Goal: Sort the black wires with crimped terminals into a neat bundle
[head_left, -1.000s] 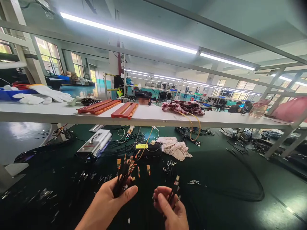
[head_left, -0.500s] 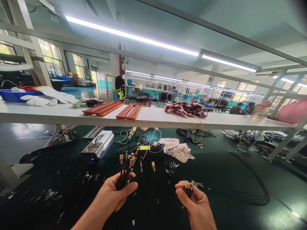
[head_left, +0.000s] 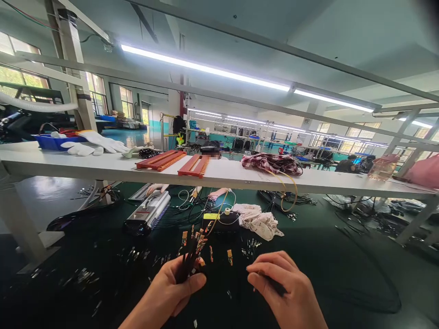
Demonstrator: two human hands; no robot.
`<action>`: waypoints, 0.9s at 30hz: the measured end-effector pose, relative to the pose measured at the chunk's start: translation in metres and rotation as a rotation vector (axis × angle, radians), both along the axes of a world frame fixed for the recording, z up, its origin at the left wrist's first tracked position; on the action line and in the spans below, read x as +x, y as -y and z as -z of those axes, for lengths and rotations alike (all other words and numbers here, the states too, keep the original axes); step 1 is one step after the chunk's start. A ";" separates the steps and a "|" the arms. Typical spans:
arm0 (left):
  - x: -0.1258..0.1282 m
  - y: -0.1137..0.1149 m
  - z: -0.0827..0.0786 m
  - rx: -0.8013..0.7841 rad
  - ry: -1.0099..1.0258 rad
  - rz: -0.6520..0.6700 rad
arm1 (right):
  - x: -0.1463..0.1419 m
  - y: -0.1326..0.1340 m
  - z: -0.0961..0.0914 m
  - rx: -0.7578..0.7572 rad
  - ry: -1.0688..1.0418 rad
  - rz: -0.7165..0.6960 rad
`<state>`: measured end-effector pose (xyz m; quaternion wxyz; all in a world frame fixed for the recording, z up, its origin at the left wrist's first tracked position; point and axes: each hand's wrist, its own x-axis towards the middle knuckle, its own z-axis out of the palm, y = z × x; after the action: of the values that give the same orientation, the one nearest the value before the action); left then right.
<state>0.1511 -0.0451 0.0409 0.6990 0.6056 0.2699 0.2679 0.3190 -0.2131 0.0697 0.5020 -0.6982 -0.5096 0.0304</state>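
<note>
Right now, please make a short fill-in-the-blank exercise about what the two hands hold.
1. The left hand grips a bundle of black wires with ____ tips.
2. The right hand pinches a few wires above the dark ____ mat.
3. Two red trays lie on the white ____.

Missing words: orange; green; shelf

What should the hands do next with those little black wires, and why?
Probably bring the right hand across and tuck its thin black wire into the bundle of black wires with orange metal tips gripped in the left hand, since the hands sit close together and the bundle stands upright.
</note>
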 end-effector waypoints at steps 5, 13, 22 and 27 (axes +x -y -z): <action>0.000 0.005 0.003 0.006 -0.014 0.021 | -0.021 -0.006 -0.010 -0.040 0.056 -0.095; 0.004 0.010 0.000 0.001 0.001 0.001 | -0.030 -0.025 -0.006 -0.151 -0.292 -0.220; 0.023 -0.015 0.012 -0.071 0.054 -0.074 | -0.045 -0.062 0.008 -0.027 0.109 -0.064; 0.028 -0.045 0.022 -0.058 0.046 -0.135 | -0.011 -0.111 0.052 -0.331 -0.466 -0.308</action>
<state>0.1791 -0.0001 0.0186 0.7025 0.5593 0.3016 0.3205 0.3076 -0.1026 0.0178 0.4743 -0.6594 -0.4686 0.3474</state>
